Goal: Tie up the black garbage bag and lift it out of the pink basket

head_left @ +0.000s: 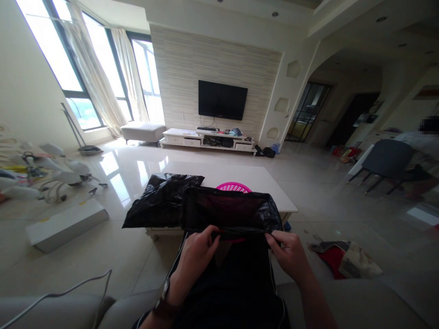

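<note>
A black plastic bag (229, 194) stands open in front of me, its wide mouth facing up. At the near rim, my left hand (200, 249) pinches the bag's edge with thumb and forefinger. Farther right along the same rim, my right hand (286, 249) grips the edge in a similar pinch. A bright pink openwork basket (233, 186) shows just behind the far rim, and a strip of pink is visible below the near rim. The bag hides most of it. To the left, another black plastic bag (161, 201) lies flat on the white table (264, 180).
A long pale box (68, 226) lies on the floor at left, near cluttered white equipment (61, 171). Fabric items (346, 260) rest on the floor at right. A dark chair (387, 160) and a person (420, 141) are farther right. A low cabinet (181, 137) stands under the television.
</note>
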`<control>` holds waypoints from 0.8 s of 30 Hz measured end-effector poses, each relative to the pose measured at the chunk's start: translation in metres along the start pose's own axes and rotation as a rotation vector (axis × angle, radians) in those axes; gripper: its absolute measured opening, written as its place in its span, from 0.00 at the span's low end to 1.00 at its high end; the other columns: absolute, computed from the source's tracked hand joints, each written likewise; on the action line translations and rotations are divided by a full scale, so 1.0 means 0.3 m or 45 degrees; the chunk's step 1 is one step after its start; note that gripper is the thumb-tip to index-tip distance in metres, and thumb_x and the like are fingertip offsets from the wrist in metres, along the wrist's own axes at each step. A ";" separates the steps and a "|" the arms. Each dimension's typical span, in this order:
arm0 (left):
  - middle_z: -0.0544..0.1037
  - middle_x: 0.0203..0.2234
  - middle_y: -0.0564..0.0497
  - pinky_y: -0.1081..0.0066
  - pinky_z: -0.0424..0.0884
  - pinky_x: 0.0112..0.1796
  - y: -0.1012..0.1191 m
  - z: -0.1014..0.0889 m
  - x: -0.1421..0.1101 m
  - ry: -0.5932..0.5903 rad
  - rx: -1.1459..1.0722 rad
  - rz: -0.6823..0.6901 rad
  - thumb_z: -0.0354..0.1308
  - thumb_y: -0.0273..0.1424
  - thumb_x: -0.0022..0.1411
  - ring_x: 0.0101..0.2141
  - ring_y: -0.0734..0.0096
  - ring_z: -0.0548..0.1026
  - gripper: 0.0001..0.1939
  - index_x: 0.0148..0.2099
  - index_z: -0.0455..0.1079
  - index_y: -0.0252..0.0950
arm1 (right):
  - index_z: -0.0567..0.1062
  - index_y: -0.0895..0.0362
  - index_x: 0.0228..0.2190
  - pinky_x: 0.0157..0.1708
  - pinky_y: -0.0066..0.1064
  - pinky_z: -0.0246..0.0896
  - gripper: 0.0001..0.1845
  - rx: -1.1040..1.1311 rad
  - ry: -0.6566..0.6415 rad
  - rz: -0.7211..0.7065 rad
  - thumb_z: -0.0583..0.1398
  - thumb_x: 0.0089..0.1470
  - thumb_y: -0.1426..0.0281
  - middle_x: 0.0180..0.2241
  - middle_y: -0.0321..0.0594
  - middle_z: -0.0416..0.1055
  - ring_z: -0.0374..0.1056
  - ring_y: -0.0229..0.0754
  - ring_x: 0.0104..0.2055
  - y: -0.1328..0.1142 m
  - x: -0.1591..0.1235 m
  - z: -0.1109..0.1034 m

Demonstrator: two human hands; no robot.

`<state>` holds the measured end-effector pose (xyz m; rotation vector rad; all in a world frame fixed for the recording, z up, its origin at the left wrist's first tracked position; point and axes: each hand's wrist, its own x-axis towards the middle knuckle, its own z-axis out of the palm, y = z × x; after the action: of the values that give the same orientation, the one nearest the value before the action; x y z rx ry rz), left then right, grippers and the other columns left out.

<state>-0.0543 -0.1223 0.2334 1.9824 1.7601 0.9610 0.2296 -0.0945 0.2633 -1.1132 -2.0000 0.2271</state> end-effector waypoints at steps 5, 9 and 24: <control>0.76 0.21 0.55 0.70 0.55 0.29 -0.001 0.008 0.004 0.020 0.015 -0.021 0.57 0.32 0.69 0.23 0.68 0.73 0.09 0.47 0.78 0.42 | 0.58 0.55 0.17 0.25 0.30 0.48 0.28 -0.008 -0.006 -0.013 0.57 0.67 0.61 0.16 0.31 0.57 0.55 0.33 0.20 0.012 -0.006 -0.002; 0.75 0.21 0.55 0.70 0.54 0.30 -0.003 0.004 0.011 0.040 0.050 -0.023 0.56 0.29 0.67 0.24 0.68 0.74 0.10 0.45 0.78 0.42 | 0.58 0.55 0.17 0.24 0.30 0.48 0.28 -0.003 -0.015 -0.018 0.57 0.68 0.61 0.16 0.31 0.58 0.55 0.33 0.20 0.010 -0.004 -0.004; 0.66 0.18 0.60 0.72 0.56 0.28 0.033 -0.050 -0.022 0.137 -0.119 0.076 0.56 0.32 0.64 0.21 0.74 0.67 0.03 0.36 0.69 0.41 | 0.54 0.54 0.18 0.24 0.30 0.47 0.29 -0.044 0.011 -0.010 0.57 0.68 0.60 0.16 0.29 0.52 0.53 0.32 0.20 0.005 -0.003 -0.002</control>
<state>-0.0570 -0.1333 0.2486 1.9687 1.6862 1.1679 0.2312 -0.0945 0.2622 -1.1259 -2.0072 0.1835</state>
